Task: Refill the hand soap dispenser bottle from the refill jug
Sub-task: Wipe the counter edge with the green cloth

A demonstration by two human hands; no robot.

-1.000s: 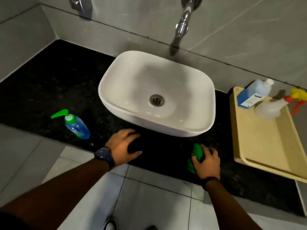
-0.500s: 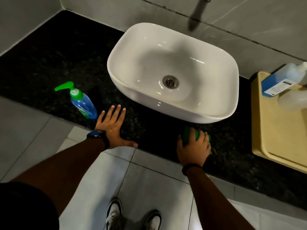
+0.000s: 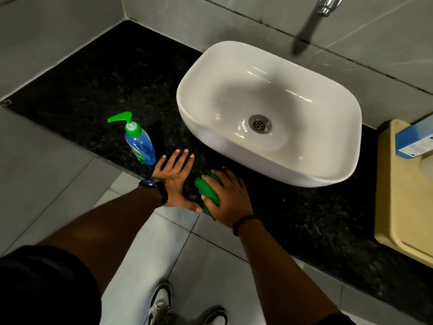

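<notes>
Hands meet at the front edge of the dark speckled table [image 3: 98, 90] in the head view, the only view there is. The left hand [image 3: 174, 181] lies flat on the stone, palm down, fingers spread and holding nothing; a dark watch [image 3: 155, 191] sits on its wrist. The right hand [image 3: 228, 200] is just beside it, fingers curled down over a bunched green cloth [image 3: 207, 191] pressed against the table, with a thin black band [image 3: 243, 225] at the wrist. The left thumb touches the cloth. The soap dispenser bottle [image 3: 140, 146], blue with a green pump, stands upright just beyond the left hand's little finger. A white basin [image 3: 269, 113] sits beyond the right hand. Far out past the right hand lies a yellow tray [image 3: 398, 207], and on it, cut off by the frame edge, a blue-labelled jug [image 3: 417, 141].
</notes>
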